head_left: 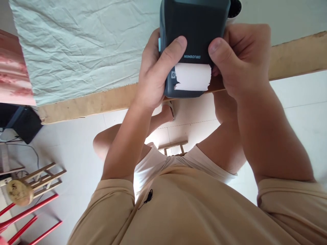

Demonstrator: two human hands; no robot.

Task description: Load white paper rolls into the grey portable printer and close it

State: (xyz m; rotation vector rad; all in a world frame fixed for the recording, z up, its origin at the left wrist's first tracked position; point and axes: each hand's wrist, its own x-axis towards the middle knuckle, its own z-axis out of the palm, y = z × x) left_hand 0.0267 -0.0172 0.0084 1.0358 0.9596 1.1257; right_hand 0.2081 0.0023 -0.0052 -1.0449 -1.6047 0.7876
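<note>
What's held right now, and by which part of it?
The dark, boxy plastic NIIMBOT device: left grip on its left side, right grip at its right edge, both thumbs on its lettered face.

The printer (195,30), a dark rounded box with pale NIIMBOT lettering, is held at the worktop (102,102) edge between the left hand (157,69) and right hand (241,59). Ragged white paper (193,77) shows at its near end.
</note>
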